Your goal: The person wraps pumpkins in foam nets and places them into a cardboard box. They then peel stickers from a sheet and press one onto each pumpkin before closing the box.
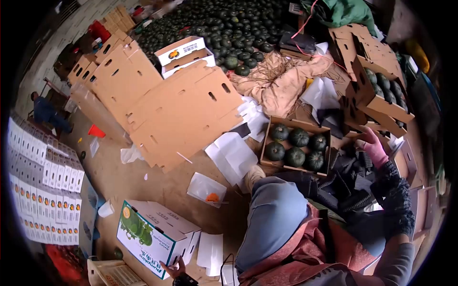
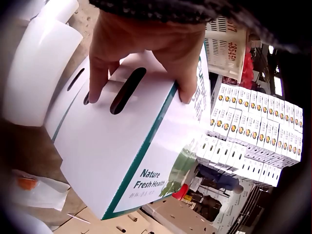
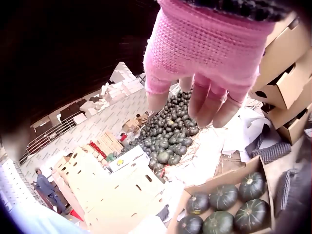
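Note:
The bare left hand (image 1: 176, 269) grips a white printed pumpkin carton (image 1: 160, 243) at the bottom of the head view. In the left wrist view, the thumb of this left hand (image 2: 146, 41) lies on the carton's green-edged printed side. Its fingers reach over the white face beside a dark slotted handle hole. The right hand (image 1: 374, 148) wears a pink fingerless glove and holds nothing; its fingers hang relaxed in the right wrist view. Nearest to it are an open cardboard box (image 1: 291, 168) with several dark green pumpkins (image 1: 299, 137) and tilted boxes of pumpkins (image 1: 389, 108).
A large heap of pumpkins (image 1: 205, 24) lies at the back. Flattened brown cardboard (image 1: 176, 114) stands mid-floor. Stacked white cartons (image 1: 47, 190) line the left side, with a plastic crate (image 1: 114, 274) near them. White paper sheets (image 1: 231, 157) litter the floor. A person (image 1: 45, 112) is far left.

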The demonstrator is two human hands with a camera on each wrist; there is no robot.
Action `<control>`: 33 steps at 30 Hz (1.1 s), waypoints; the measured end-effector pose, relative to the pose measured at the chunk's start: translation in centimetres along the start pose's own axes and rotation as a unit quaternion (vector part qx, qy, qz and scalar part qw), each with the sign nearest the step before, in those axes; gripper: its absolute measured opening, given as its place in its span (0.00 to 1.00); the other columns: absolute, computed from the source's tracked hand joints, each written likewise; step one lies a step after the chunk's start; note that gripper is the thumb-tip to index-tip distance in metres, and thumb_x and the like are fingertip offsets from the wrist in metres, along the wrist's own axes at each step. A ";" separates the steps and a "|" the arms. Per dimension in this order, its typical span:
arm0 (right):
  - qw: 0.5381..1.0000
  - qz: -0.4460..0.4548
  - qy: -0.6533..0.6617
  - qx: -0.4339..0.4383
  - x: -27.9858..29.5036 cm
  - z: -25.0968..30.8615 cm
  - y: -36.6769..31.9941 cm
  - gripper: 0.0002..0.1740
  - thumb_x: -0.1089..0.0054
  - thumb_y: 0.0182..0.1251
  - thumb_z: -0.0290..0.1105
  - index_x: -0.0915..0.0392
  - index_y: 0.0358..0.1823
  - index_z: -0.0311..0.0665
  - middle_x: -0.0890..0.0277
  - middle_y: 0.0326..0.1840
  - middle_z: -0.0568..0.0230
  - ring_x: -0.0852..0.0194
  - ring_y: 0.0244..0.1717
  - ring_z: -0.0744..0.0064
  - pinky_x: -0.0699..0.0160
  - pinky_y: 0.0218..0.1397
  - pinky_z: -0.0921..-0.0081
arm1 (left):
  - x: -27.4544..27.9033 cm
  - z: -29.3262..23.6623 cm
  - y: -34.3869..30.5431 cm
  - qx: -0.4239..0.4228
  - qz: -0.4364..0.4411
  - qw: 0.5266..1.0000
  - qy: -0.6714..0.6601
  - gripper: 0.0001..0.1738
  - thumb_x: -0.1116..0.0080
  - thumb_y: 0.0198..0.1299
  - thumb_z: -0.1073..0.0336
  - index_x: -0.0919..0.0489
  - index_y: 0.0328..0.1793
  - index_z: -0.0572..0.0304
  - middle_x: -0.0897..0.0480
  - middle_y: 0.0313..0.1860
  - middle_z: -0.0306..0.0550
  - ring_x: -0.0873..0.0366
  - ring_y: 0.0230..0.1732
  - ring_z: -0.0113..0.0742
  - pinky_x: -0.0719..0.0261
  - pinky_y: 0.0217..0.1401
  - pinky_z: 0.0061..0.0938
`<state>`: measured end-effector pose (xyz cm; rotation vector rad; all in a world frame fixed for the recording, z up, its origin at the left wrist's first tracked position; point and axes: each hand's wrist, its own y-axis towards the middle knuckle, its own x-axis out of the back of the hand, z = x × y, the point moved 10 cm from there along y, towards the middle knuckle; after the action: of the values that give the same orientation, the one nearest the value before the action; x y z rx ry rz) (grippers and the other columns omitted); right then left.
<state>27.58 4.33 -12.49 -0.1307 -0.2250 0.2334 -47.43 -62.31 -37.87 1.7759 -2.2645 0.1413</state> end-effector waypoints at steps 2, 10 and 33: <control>0.999 0.041 -0.017 -0.018 -1.0 -1.7 0.1 0.26 0.39 0.68 0.24 0.34 0.66 0.35 0.20 0.46 0.63 0.23 0.44 0.76 0.22 0.48 0.77 | -2.1 -1.0 -1.7 0.300 0.046 0.950 -0.069 0.41 0.35 0.61 0.56 0.40 0.78 0.55 0.30 0.69 0.50 0.31 0.66 0.43 0.31 0.71 0.43; 0.762 0.349 -0.534 -0.111 -3.6 -9.2 -3.6 0.34 0.38 0.59 0.45 0.30 0.67 0.41 0.19 0.53 0.49 0.22 0.56 0.48 0.25 0.60 0.58 | -24.3 -6.3 -9.0 0.095 0.561 0.692 0.444 0.34 0.37 0.63 0.57 0.33 0.73 0.59 0.25 0.63 0.53 0.27 0.61 0.45 0.27 0.65 0.40; 0.869 0.149 -0.467 -0.073 -19.9 -23.3 3.9 0.30 0.37 0.60 0.47 0.33 0.61 0.43 0.19 0.37 0.49 0.17 0.37 0.49 0.20 0.36 0.51 | -75.6 -21.9 -31.1 -0.245 0.906 0.291 0.186 0.19 0.29 0.54 0.54 0.14 0.37 0.65 0.14 0.31 0.54 0.14 0.34 0.47 0.18 0.40 0.35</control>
<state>13.34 0.86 -39.75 -0.1951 -1.2012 0.5820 2.27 6.20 -39.20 -1.5189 -2.0501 0.1459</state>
